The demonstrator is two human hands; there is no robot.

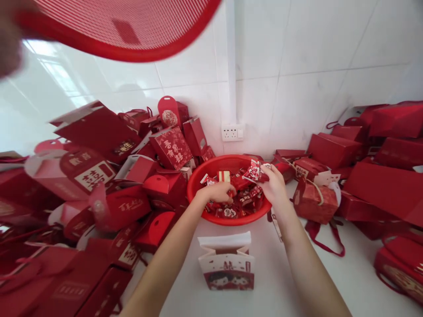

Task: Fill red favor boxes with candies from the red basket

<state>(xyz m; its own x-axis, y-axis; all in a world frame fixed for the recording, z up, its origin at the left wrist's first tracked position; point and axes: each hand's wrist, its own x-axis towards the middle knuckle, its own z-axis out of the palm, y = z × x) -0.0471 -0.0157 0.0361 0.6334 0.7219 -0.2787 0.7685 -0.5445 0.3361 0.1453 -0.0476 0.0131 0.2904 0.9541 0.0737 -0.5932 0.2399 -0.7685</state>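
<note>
A red plastic basket (192, 203) stands by the wall, filled with small wrapped sweets (230, 213) in red, white and gold. Inside it, my left hand (218, 192) reaches down among the sweets with its fingers curled; whatever they grip is hidden. My right hand (273, 179) is over the basket's right rim, pinching a red-and-white candy packet (254, 171). Nearer to me, a white and red paper gift box (228, 273) stands upright with its top open and two cartoon faces on its front.
Red gift boxes (172, 147) are heaped on the left, and more red boxes (333, 149) on the right. Another person's blurred hand (9, 44) holds a red mesh basket (139, 52) overhead. A socket (232, 132) is on the tiled wall.
</note>
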